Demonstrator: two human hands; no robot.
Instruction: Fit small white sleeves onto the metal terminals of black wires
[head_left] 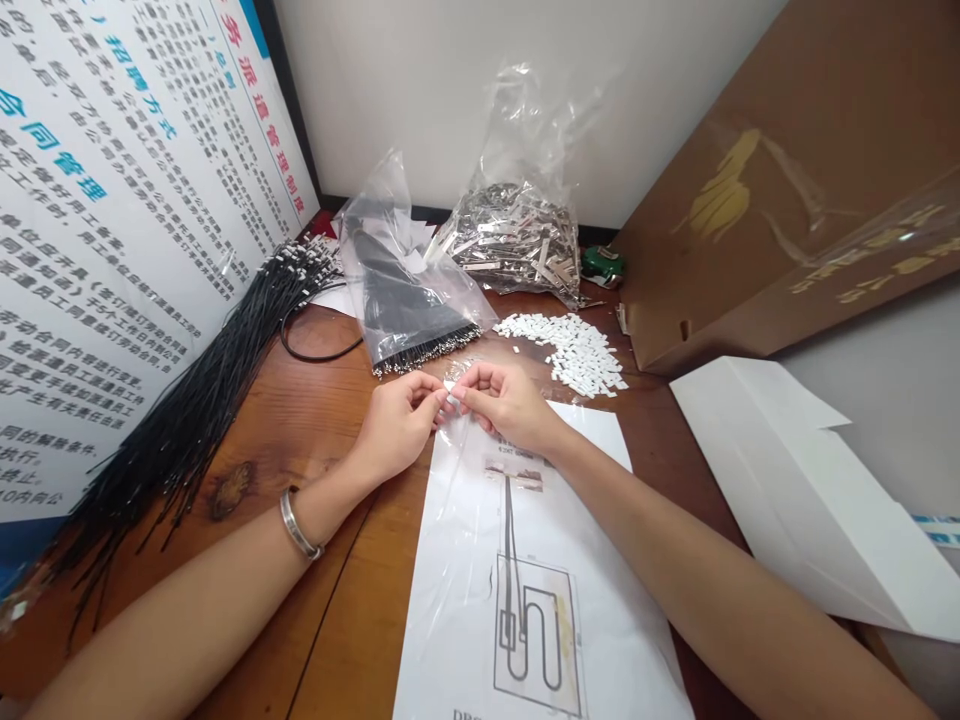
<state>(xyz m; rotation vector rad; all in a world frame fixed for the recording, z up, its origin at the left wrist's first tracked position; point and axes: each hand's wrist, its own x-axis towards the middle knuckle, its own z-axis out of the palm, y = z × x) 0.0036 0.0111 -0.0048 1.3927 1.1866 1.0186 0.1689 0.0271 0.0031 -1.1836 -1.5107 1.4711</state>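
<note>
My left hand (397,425) and my right hand (510,405) meet fingertip to fingertip over the top of a printed sheet. Both are closed in a pinch around a small white piece (451,392), mostly covered by the fingers, so its exact kind is unclear. Clear plastic film (457,435) lies under the hands on the paper (457,600), which carries a line drawing. Just beyond the right hand is a spread of small white plastic pieces (581,352). Behind the left hand lies a clear bag of black wires (405,290) with metal ends.
A long bundle of black wires (217,360) with white ends runs down the left side. At the back stands a bag of flat metal strips (517,240), with a green object (602,265) beside it. A brown box (750,200) and folded white card (810,490) stand right.
</note>
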